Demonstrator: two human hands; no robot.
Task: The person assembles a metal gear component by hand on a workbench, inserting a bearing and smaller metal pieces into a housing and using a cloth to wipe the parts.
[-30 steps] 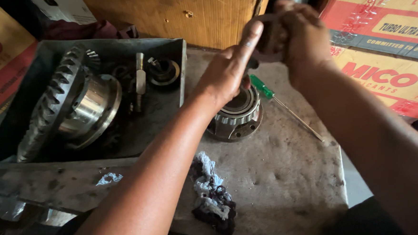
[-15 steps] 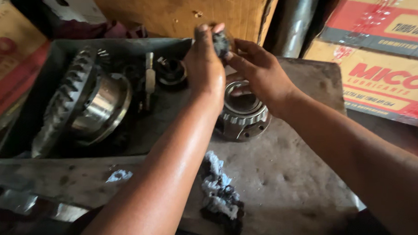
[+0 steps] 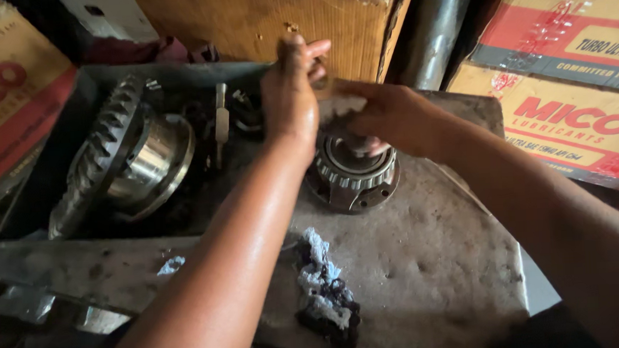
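Steadying matters: left hand (image 3: 290, 101) pinches something small I cannot make out, right hand (image 3: 384, 117) curls fingertips into the bearing (image 3: 355, 171); keep it flat on the bench (image 3: 434, 259).

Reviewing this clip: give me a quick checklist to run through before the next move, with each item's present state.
1. Bearing hub sits flat on the metal plate: ok.
2. Right hand over the hub, fingers reaching into its bore: ok.
3. Left hand raised above the hub; what its grip holds: cannot tell.
4. Greasy rag lies apart from the hub: ok.
5. Ring gear rests tilted in the tray, away from both hands: ok.
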